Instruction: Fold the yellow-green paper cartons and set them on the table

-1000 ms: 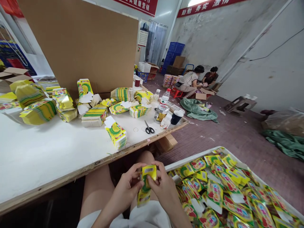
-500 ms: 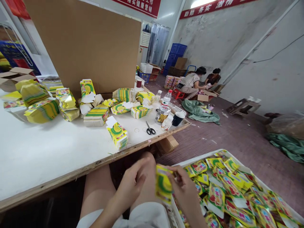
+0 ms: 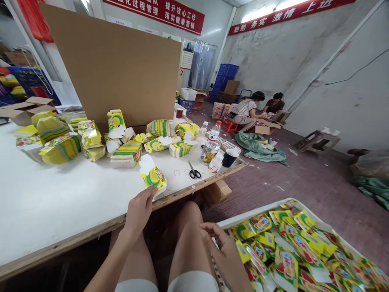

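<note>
A stack of flat yellow-green cartons (image 3: 154,176) with a lemon print and white flaps lies near the table's front edge. My left hand (image 3: 141,207) reaches over that edge, its fingers drawn together on the stack's near end. How many cartons lie between the fingers is hidden. Over my right thigh, beside a white tray (image 3: 258,211), hovers my right hand (image 3: 223,245). Its fingers are loosely curved and apart, and no carton shows in them. Filled yellow cartons (image 3: 285,263) with red and green print lie heaped in the tray.
Several carton bundles (image 3: 126,153) line the back of the white table (image 3: 75,194) before a cardboard sheet (image 3: 121,69). Scissors (image 3: 193,172), a clear jar (image 3: 209,151), bottles (image 3: 215,130) and a dark cup (image 3: 229,158) stand right. Two people (image 3: 244,111) sit farther off.
My left hand has moved up and left from my lap to the carton stack. The carton my right hand held over my lap is gone from it, and that hand has lowered slightly.
</note>
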`<state>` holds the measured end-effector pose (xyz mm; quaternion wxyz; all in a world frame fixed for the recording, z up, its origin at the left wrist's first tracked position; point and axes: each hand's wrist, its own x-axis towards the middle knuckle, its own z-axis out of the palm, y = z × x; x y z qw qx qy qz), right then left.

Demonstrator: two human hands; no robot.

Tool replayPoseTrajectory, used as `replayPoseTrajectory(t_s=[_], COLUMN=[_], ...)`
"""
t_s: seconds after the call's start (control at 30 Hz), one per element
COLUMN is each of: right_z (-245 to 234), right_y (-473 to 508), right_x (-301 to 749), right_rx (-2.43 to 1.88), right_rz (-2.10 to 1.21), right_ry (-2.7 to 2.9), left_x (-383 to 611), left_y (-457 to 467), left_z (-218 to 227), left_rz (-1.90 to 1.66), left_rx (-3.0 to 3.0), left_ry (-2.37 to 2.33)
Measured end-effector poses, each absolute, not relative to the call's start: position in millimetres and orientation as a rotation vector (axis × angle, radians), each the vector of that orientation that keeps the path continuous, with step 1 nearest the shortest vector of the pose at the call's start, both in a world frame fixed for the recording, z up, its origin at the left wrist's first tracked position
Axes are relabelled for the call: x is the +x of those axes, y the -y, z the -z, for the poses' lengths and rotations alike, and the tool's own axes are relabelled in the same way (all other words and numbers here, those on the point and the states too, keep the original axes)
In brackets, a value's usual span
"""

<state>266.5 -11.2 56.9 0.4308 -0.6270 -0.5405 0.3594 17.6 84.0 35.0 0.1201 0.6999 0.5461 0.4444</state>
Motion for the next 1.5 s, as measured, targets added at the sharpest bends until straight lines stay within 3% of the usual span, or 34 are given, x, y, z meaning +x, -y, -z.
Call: replayPoseTrajectory(t_s=[0.1,0.23,0.47,0.67,0.87,1.5], right_z=[-55,-53,-47,-47,-44,-42], right_y=[5,-1,7,17,20,24], right_x=[250,248,255,235,231,242], right_rx=[-1.393,-1.234,-1.182,-1.136,-1.070,-1.346], right_rz=[-1.083,-1.252,-1.276,-1.370,-1.419,-1.006], right_ry=[1.146,0.852,0.681,0.681,0.635,1.086], left_x=[32,60,84,92,96,103], left_y=[-50,-10,-14,-18,-11,-7], left_z=[-39,-33,-31,-44,-44,-35], left_rz=[-1.404,-1.330,-1.378,-0.952,-0.962,-1.197], left_rx=[2.056,2.139,1.212,0.792,0.737,0.989], left_ry=[-1.402,-0.737,-0.826,-0.383,-0.380,-0.780])
